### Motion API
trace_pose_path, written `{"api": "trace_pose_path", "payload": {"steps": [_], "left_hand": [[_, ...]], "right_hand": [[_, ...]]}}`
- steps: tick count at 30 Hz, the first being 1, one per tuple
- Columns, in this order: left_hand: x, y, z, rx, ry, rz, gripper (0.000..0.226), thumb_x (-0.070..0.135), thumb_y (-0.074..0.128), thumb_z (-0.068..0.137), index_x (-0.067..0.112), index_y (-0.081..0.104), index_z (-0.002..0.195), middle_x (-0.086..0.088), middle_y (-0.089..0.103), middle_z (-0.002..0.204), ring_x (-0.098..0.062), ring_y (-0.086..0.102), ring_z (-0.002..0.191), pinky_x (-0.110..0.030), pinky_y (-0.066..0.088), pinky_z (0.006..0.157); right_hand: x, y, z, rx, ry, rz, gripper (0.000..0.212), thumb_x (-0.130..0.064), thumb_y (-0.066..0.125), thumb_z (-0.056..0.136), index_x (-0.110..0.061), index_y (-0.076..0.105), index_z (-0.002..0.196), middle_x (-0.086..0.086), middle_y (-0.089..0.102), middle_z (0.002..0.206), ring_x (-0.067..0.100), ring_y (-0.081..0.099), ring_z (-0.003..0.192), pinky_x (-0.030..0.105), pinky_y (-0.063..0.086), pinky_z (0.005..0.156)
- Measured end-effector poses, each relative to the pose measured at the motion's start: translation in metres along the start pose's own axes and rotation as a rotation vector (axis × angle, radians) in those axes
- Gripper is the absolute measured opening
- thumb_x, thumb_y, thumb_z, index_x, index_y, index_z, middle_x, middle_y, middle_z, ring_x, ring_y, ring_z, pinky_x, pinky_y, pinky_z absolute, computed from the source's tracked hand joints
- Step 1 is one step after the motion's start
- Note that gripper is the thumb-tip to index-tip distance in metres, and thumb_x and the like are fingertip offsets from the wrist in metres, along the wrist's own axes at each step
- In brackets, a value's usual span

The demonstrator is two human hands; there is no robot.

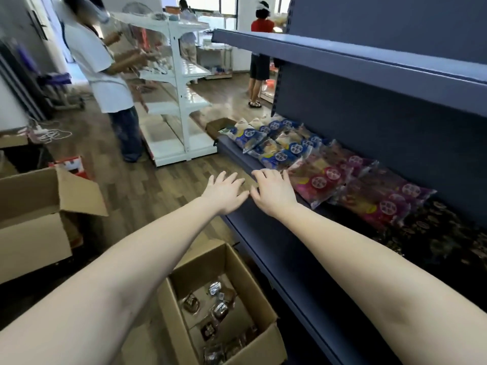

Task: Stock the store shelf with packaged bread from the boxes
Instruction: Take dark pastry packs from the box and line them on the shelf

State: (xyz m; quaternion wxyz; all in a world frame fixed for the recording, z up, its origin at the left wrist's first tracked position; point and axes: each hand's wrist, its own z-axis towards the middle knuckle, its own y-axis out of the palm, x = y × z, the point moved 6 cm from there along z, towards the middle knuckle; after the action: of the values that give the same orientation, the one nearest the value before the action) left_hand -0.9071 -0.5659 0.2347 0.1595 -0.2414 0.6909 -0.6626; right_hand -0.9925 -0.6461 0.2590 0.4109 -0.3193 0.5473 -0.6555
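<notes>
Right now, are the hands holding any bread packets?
No, the left hand and the right hand are both spread open and empty near the front edge of the dark blue metal shelf.

Both bare arms reach forward, side by side. The left hand point(226, 191) is flat, palm down, fingers spread. The right hand point(272, 191) matches it, fingers straight, thumbs almost meeting.

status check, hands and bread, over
Left hand and right hand open, empty, at shelf edge. Blue bread packs and pink bread packs on shelf; more in box below. Nothing blocking.
</notes>
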Motion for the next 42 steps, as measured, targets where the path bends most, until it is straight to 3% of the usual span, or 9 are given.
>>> {"api": "trace_pose_path", "payload": {"steps": [4,6,12,26,32,39,42], "left_hand": [[-0.035,0.033,-0.017,-0.155,-0.107,-0.005,0.060,0.054,0.020,0.099,0.026,0.017,0.152,-0.002,0.004,0.161,-0.031,0.000,0.147,-0.051,0.004,0.117],[-0.049,0.054,-0.026,-0.224,-0.133,-0.002,0.061,0.055,0.020,0.099,0.027,0.014,0.153,-0.002,0.003,0.161,-0.031,-0.001,0.147,-0.051,0.004,0.117],[-0.078,0.110,-0.037,-0.374,-0.159,0.006,0.062,0.055,0.024,0.099,0.026,0.014,0.153,-0.002,0.005,0.161,-0.031,0.001,0.147,-0.050,0.006,0.118],[-0.086,0.218,-0.061,-0.634,-0.098,0.024,0.063,0.044,0.039,0.097,0.023,0.017,0.152,-0.004,0.009,0.160,-0.031,0.005,0.147,-0.049,0.009,0.118],[-0.060,0.243,-0.062,-0.699,-0.131,0.056,0.061,0.042,0.039,0.097,0.020,0.021,0.151,-0.005,0.016,0.158,-0.032,0.009,0.145,-0.051,0.012,0.115],[-0.038,0.263,-0.069,-0.753,-0.204,0.060,0.060,0.044,0.038,0.096,0.020,0.026,0.149,-0.006,0.022,0.156,-0.032,0.016,0.143,-0.051,0.017,0.114],[-0.031,0.268,-0.073,-0.796,-0.214,0.079,0.063,0.043,0.038,0.096,0.020,0.019,0.151,-0.007,0.018,0.158,-0.033,0.013,0.144,-0.051,0.013,0.116]], "right_hand": [[-0.018,0.049,-0.001,-0.403,0.051,-0.042,0.048,-0.038,0.042,0.096,-0.014,0.045,0.137,0.012,0.045,0.139,0.034,0.039,0.129,0.051,0.030,0.107],[-0.027,0.070,-0.004,-0.485,0.048,-0.048,0.049,-0.037,0.043,0.095,-0.015,0.043,0.139,0.013,0.042,0.140,0.035,0.037,0.129,0.052,0.030,0.107],[-0.049,0.121,-0.007,-0.538,0.006,-0.013,0.046,-0.030,0.046,0.094,-0.015,0.040,0.137,0.011,0.038,0.138,0.035,0.037,0.126,0.052,0.028,0.107],[-0.054,0.216,-0.069,-0.743,0.057,0.066,0.062,-0.029,0.056,0.092,-0.020,0.026,0.147,0.007,0.023,0.152,0.033,0.029,0.136,0.048,0.030,0.109],[-0.023,0.223,-0.072,-0.788,0.077,0.079,0.054,-0.026,0.054,0.092,-0.018,0.033,0.142,0.007,0.031,0.146,0.031,0.035,0.131,0.045,0.039,0.097],[-0.009,0.249,-0.082,-0.896,-0.038,0.044,0.053,-0.027,0.054,0.093,-0.017,0.036,0.141,0.008,0.034,0.143,0.032,0.036,0.129,0.046,0.039,0.099],[-0.008,0.258,-0.083,-0.925,-0.084,0.028,0.052,-0.025,0.053,0.093,-0.016,0.037,0.141,0.010,0.034,0.142,0.033,0.036,0.128,0.046,0.039,0.097]]}}
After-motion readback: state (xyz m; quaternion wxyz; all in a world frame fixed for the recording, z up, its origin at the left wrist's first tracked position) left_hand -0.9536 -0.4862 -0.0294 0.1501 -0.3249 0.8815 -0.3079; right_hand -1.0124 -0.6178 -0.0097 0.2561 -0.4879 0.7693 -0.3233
